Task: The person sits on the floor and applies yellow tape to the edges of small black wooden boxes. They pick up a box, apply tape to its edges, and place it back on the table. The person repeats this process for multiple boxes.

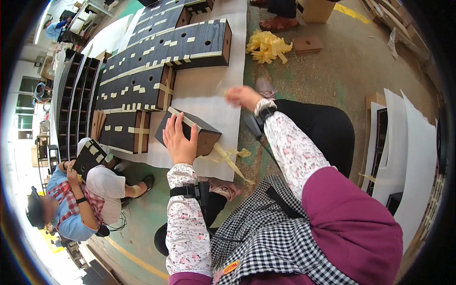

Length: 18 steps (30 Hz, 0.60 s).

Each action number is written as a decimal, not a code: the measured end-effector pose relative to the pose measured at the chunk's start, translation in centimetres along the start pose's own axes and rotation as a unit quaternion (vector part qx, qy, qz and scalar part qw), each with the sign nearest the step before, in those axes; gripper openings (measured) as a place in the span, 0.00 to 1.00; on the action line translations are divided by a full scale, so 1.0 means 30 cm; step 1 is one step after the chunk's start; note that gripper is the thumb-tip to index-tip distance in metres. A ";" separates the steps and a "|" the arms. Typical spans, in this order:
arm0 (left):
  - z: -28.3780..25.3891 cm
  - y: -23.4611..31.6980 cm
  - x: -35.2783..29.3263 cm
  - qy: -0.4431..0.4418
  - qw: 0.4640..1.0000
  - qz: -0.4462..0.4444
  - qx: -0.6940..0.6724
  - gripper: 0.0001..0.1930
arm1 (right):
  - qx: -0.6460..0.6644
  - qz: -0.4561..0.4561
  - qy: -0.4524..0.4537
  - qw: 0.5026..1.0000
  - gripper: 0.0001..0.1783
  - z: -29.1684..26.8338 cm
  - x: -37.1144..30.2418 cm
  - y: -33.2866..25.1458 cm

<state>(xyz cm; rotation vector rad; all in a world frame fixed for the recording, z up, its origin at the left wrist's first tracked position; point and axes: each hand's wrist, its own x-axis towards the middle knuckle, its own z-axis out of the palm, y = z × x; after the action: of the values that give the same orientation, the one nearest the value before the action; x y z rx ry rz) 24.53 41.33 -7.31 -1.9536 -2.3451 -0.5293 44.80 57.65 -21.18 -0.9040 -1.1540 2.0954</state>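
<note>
A black box (203,144) with brown unpainted end faces stands on the white sheet in front of me, a pale tape strip along its top edge. My left hand (181,144) rests on it, fingers spread flat over the top and thumb apart. Yellow tape strips (227,159) trail from the box's near side onto the sheet. To the right of the box, my right hand (242,98) is raised with its fingers pinched together. It is blurred, and a small pale bit shows at the fingertips, too indistinct to name.
Black boxes (199,42) with tape pieces stand in rows on the white sheet (199,95). Crumpled yellow tape (267,46) and a brown block (308,44) lie on the floor. At the left, a seated co-worker (76,204) holds a black panel (89,157). White sheets (403,152) lean at the right.
</note>
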 end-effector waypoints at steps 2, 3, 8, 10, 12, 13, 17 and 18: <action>-0.001 -0.002 -0.008 0.006 1.000 -0.008 -0.002 0.27 | -0.121 0.160 -0.200 0.959 0.24 0.130 -0.117 -0.015; 0.000 0.005 -0.007 0.004 1.000 -0.004 -0.003 0.27 | -0.197 0.155 -0.230 0.940 0.28 0.183 -0.147 0.038; -0.002 0.007 0.002 0.000 1.000 -0.004 0.013 0.27 | -0.371 0.112 -0.212 0.897 0.26 0.490 -0.272 0.268; -0.003 0.011 0.002 0.002 1.000 -0.006 0.011 0.27 | -0.445 -0.008 -0.149 0.883 0.21 0.588 -0.364 0.329; 0.002 0.011 -0.006 0.009 1.000 -0.008 0.008 0.28 | -0.512 -0.093 -0.138 0.843 0.18 0.603 -0.377 0.330; 0.008 0.014 -0.004 0.011 1.000 -0.016 0.013 0.28 | -0.544 -0.115 -0.159 0.816 0.16 0.594 -0.367 0.318; 0.039 0.046 0.007 0.022 0.997 -0.070 0.028 0.29 | -0.555 -0.100 -0.281 0.777 0.12 0.593 -0.404 0.201; 0.051 0.061 0.012 0.024 0.996 -0.085 0.028 0.29 | -0.515 -0.085 -0.313 0.793 0.12 0.593 -0.431 0.172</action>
<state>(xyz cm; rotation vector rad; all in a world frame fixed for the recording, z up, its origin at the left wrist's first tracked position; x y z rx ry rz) 26.51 42.38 -8.24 -1.7070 -2.4815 -0.5074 37.93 37.04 -14.97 -0.4254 -2.7454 1.5264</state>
